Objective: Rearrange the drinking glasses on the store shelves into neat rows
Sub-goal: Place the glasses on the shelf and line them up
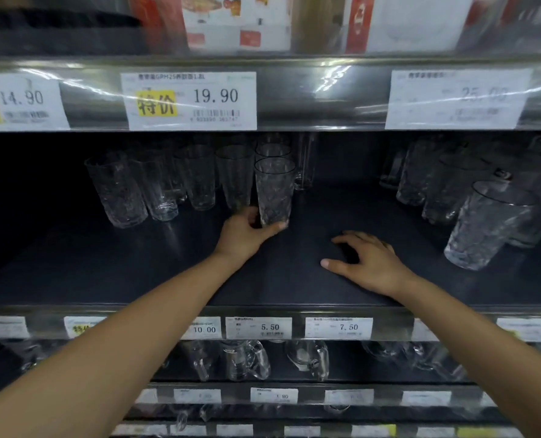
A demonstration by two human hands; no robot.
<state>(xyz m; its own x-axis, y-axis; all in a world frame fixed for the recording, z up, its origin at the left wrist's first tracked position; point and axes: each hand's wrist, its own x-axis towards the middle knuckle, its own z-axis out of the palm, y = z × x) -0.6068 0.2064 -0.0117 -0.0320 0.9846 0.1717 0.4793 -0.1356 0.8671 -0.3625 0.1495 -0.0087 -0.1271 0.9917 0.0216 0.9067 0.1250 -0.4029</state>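
My left hand (pixel 243 233) grips the glass (pixel 274 188) at its base, mid-shelf beside the left row. My right hand (pixel 368 262) rests open, fingers spread, on the dark store shelf (pixel 120 267).

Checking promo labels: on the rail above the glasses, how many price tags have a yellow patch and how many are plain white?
Yellow-patch tags: 2
Plain white tags: 1
Total: 3

Retail shop, glassware aisle. Metal shelving (pixel 294 289) carries printed price tags (pixel 192 101) on edge strips above the gripped glass (pixel 274 191) and below it. Matching tumblers (pixel 196 178) stand left of it, boxed goods (pixel 234 20) higher, handled mugs (pixel 245 358) lower.
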